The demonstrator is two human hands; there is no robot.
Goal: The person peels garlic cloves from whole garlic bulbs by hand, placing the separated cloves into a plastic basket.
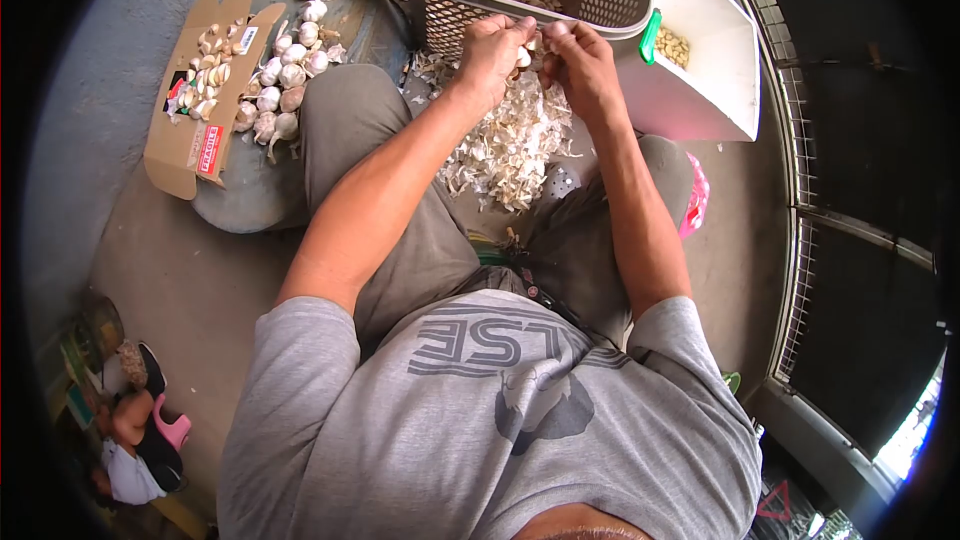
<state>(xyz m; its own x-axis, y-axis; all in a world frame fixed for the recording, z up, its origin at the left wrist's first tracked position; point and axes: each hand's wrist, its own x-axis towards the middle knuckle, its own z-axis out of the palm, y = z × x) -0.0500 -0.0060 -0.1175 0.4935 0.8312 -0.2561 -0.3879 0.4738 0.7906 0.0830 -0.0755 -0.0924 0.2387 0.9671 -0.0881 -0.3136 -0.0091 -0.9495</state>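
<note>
My left hand [492, 58] and my right hand [582, 62] meet in front of the basket, fingertips nearly touching. A small white garlic clove [523, 58] shows at the fingertips of my left hand, which is closed on it. The fingers of my right hand are pinched together beside the clove; whatever is in them is too small to make out. Below both hands lies a loose heap of papery garlic skins [510, 145], between my legs. The grey-brown perforated plastic basket [600, 25] stands just beyond my fingers, with some brownish matter at its bottom.
To the left, an opened cardboard box [178, 145] bears separated cloves [208, 75], beside several whole garlic bulbs [290, 75] on a dark rounded surface. At right, a white container [715, 70] holds pale cloves [672, 47], with a green handle [650, 37] at its rim. Another person [130, 440] sits lower left.
</note>
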